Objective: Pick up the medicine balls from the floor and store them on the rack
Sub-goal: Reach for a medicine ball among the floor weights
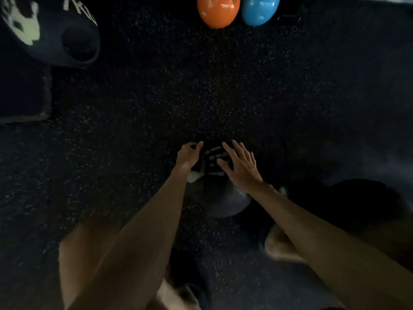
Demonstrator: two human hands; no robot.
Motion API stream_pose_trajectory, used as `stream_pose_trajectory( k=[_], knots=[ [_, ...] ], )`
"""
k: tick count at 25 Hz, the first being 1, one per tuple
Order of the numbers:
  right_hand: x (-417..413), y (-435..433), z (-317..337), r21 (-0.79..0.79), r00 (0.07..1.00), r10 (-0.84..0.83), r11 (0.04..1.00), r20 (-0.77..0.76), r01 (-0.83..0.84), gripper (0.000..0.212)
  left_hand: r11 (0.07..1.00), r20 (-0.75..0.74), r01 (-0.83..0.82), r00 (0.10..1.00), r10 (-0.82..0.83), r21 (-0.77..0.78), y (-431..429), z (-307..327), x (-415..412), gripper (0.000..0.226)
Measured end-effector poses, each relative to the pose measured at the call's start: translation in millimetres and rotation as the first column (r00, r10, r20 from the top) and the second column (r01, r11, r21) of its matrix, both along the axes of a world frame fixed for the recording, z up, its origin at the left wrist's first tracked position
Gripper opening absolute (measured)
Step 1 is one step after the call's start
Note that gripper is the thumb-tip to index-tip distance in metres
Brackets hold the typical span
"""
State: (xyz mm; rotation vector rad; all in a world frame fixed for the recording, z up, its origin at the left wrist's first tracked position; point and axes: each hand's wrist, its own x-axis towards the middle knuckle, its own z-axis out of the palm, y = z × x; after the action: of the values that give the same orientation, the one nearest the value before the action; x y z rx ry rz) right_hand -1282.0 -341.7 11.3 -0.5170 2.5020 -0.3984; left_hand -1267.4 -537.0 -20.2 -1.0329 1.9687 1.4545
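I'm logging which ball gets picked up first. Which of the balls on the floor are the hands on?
The black ball with pale markings, between the left hand and right hand. The orange ball and blue ball lie far ahead, untouched.

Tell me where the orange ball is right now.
In the head view the orange ball sits on the dark floor at the top edge, immediately left of the blue ball, far beyond both hands.

One view only — a head-worn wide-angle camera looking almost straight down along both forearms. The left hand (pixel 189 154) and right hand (pixel 242 167) sit near centre, close below the lens; speckled floor (pixel 138 113) stretches beyond them — edges bend.
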Motion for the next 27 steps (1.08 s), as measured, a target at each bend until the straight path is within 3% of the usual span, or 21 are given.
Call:
stream_pose_trajectory(
  k=[4,8,11,13,15,17,23,27],
  knots=[
    [-60,-59,-18,0.027,0.997,-0.04,0.999,-0.061,0.042,0.055,0.992,-0.008,-0.128,0.992,0.128,-0.011,-25,-24,-16,0.05],
    [-163,-126,-45,0.068,0.982,-0.097,0.994,0.162,0.087,0.044,0.963,-0.025,-0.271,0.962,0.271,0.011,-53,-29,-52,0.045],
    [-221,-167,-66,0.168,0.96,-0.103,0.984,0.261,0.06,0.052,0.962,-0.101,-0.273,0.957,0.273,0.022,-61,-17,-66,0.051],
    [-249,-193,-79,0.196,0.952,-0.066,0.98,0.3,0.006,0.055,0.975,-0.133,-0.221,0.966,0.222,0.023,-57,-1,-76,0.071],
    [-267,-216,-88,0.216,0.937,0.009,0.972,0.349,-0.09,0.051,0.994,-0.067,-0.038,0.997,0.031,-0.106,-46,11,-87,0.094],
    [-279,-235,-94,0.209,0.927,0.1,0.96,0.362,-0.185,0.05,0.98,-0.039,-0.033,0.999,0.026,-0.194,-36,16,-98,0.101],
    [-290,-236,-71,-0.032,0.853,0.276,0.956,0.442,-0.292,0.047,0.961,-0.032,-0.266,0.964,0.264,-0.072,-81,25,-120,0.09],
    [-285,-204,-36,-0.285,0.841,0.385,0.914,0.38,-0.289,0.056,0.866,-0.059,-0.496,0.868,0.493,-0.065,-120,28,-153,0.057]
  ],
)
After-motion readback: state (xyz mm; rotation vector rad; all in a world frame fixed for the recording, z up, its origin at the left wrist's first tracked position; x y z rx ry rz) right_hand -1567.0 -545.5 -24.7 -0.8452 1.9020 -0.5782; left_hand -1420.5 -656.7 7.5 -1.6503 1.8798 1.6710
